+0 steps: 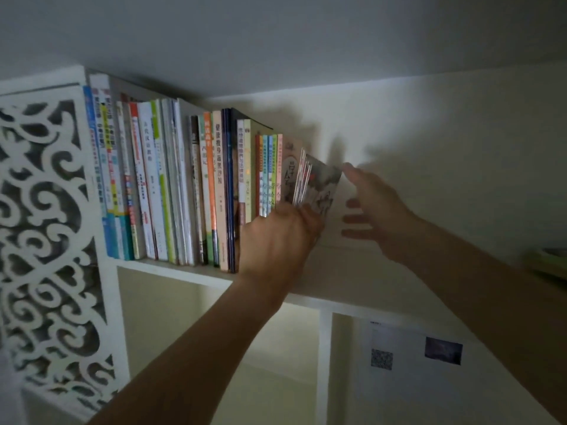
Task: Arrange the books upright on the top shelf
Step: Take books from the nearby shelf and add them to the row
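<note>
Two bare forearms enter from the bottom edge, nearest the lens, both reaching up to the top shelf (184, 273). Left hand (276, 237): fingers curled round the lower end of a bundle of thin booklets (319, 182), gripping it at the bottom where it meets the shelf board. Bundle long axis runs bottom to top but is tilted, upper end leaning right, away from the row; page edges fan out slightly on its left side and the grey illustrated cover faces right. Right hand (374, 207): fingers spread and straight, holding nothing, just right of the bundle's upper corner; image is motion-blurred, so contact with the cover cannot be told. The bundle sits at the right end of the row of books (184, 185), touching the pink-spined volume beside it. The row stands with spines outward and long axes vertical, running from the shelf's left end to about its middle; the leftmost books lean slightly. Shelf board to the right of the bundle is bare up to a greenish object (549, 262), blurred, at the right edge of frame. White carved fretwork panel (46, 225) closes the shelf's left end. Below the shelf: open compartments split by a white upright divider (323, 363); a sheet with printed patches (414, 354) lies in the right one.
</note>
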The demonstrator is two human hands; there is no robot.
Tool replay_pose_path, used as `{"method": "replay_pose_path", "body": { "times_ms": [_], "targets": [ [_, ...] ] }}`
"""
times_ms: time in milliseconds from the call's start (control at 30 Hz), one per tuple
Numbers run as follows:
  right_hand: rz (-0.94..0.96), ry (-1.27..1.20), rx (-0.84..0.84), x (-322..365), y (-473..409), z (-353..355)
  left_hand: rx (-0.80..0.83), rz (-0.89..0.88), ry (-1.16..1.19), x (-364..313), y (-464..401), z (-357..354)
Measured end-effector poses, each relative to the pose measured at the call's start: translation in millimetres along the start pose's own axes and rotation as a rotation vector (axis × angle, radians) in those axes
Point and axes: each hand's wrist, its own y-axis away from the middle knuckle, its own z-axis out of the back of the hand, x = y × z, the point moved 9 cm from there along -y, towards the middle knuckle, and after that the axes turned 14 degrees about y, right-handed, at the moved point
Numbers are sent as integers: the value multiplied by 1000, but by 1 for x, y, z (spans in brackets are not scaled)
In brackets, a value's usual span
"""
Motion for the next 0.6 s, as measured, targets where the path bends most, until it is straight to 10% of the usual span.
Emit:
{"method": "replay_pose_path", "body": {
  "times_ms": [600],
  "targets": [
    [271, 255, 281, 17, 13, -88, 202, 120, -100, 24, 18, -3]
  ]
}}
